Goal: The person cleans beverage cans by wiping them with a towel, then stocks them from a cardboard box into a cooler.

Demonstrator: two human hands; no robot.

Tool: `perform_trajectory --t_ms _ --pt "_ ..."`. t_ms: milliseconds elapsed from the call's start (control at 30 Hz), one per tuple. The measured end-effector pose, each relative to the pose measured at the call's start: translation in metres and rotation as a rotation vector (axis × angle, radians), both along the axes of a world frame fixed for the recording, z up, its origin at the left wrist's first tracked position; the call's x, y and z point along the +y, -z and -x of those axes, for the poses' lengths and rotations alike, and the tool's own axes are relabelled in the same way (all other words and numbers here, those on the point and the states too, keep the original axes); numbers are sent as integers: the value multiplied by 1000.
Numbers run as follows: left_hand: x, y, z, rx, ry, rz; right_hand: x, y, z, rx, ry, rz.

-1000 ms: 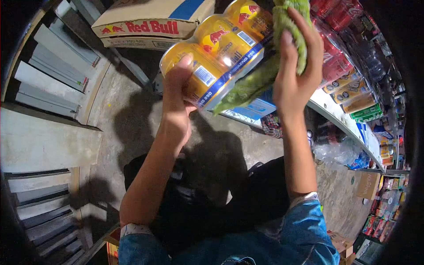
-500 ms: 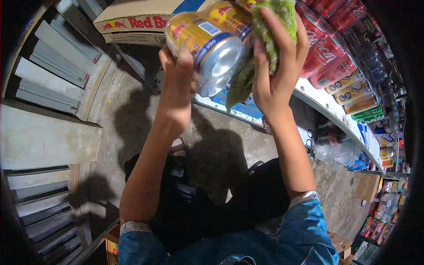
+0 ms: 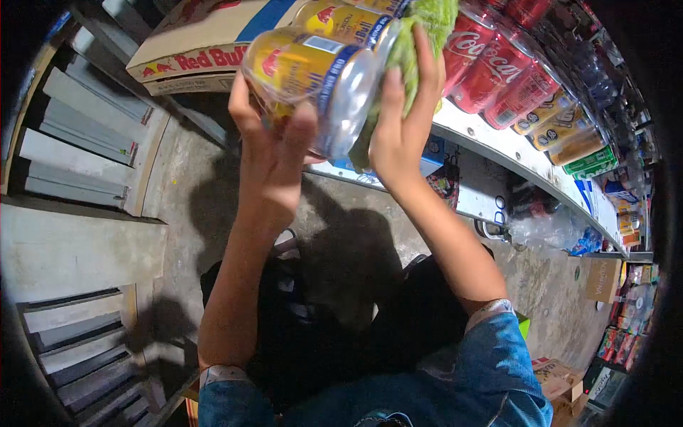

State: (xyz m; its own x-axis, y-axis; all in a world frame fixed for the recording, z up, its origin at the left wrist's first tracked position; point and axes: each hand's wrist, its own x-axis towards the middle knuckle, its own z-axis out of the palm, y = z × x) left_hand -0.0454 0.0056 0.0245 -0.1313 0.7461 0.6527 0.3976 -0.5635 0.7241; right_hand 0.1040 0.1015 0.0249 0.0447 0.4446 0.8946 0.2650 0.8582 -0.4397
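My left hand (image 3: 272, 146) grips a pack of yellow Red Bull cans (image 3: 295, 67) from below and the near left side. The cans are in clear wrap and tilted, with their silver ends facing right. In my right hand (image 3: 405, 124) is a green cloth (image 3: 432, 23), pressed along the right side of the pack by the can ends. The fingers of that hand are bent over the cloth, and part of it hangs below the palm.
A Red Bull carton (image 3: 181, 60) lies at the upper left. Red Coca-Cola cans (image 3: 491, 75) and a green can (image 3: 592, 162) line the white shelf (image 3: 498, 141) on the right. Below it sit plastic-wrapped bottles (image 3: 544, 228). A slatted white structure (image 3: 78, 242) stands at left.
Both hands and the pack have shifted left in view. My right hand with the cloth has moved further left, closer against the can ends. The pack shows more of its printed side.
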Motion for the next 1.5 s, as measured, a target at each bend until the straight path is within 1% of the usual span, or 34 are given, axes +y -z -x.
perform_trajectory --t_ms 33,67,100,133,200,233,267,300,333,400,433,467,500,567,600,667,700,767,800,867,900,967,1000,1100,1133,1200,1233,1267,1333,1367,1400,1433,1500 --pt "1 -1 -2 26 -15 -12 0 -7 2 126 -8 221" --pt "4 -1 -4 49 -31 -26 -6 -14 2 124 -3 217" --pt "15 9 -8 -24 4 -119 -22 -32 5 257 -202 369" --pt "10 0 -14 -28 9 -118 -31 -41 4 391 -401 521" --pt "-5 -21 -23 -222 -50 213 -29 -40 -6 6 -179 162" --pt "-3 -20 -22 -195 -30 157 -33 -41 -11 -57 -219 73" --pt "-2 -16 -17 -192 -23 158 -36 -44 -14 -120 -259 -18" --pt "0 -11 -12 -76 -84 98 -22 -30 -17 -119 -268 -79" --pt "3 -11 -12 41 -145 37 -16 -22 -17 -118 -262 -80" --pt "4 -14 -18 8 -122 28 -10 -13 -14 26 -130 129" --pt "6 -13 -17 105 -198 -49 -9 -11 -13 72 -124 209" --pt "7 -11 -15 201 -275 -126 -8 -9 -14 77 -124 213" --pt "8 -9 -12 206 -277 -125 -5 -8 -14 80 -120 233" --pt "8 -5 -6 598 -542 -218 -1 -9 -14 96 -125 264" --pt "4 -11 -3 604 -544 -216 -2 -10 -15 100 -129 267" --pt "-1 -27 -1 844 -543 -263 -1 -13 -17 113 -174 327" --pt "-1 -28 -1 849 -544 -266 1 -12 -17 118 -176 324" --pt "0 -27 -1 853 -390 -339 4 -10 -16 138 -174 313" --pt "6 -26 1 859 -392 -338 5 -11 -16 143 -177 314" --pt "25 -23 7 961 -524 -454 3 -14 -17 149 -188 358" --pt "29 -25 6 962 -526 -453 1 -17 -17 150 -190 358" --pt "36 -29 2 981 -548 -549 -2 -23 -16 286 -364 524" --pt "39 -30 1 978 -547 -548 -3 -24 -16 283 -362 525" --pt "49 -27 1 931 -519 -670 -2 -23 -16 262 -337 506" --pt "48 -24 1 924 -532 -662 -1 -19 -17 258 -326 472" --pt "45 -27 3 779 -463 -649 -5 -20 -12 288 -346 418" --pt "48 -28 6 711 -441 -656 -7 -22 -10 231 -325 352" --pt "47 -29 10 702 -428 -660 -11 -22 -10 175 -299 289" --pt "41 -29 4 619 -461 -626 -25 -34 -11 98 -235 204" --pt "39 -30 4 618 -472 -631 -30 -41 -14 36 -219 153" --pt "36 -30 3 557 -458 -593 -35 -46 -16 -25 -199 107" --pt "35 -29 4 494 -440 -551 -39 -51 -19 -28 -201 108" --pt "35 -23 10 510 -435 -532 -46 -59 -23 -300 -217 -27"
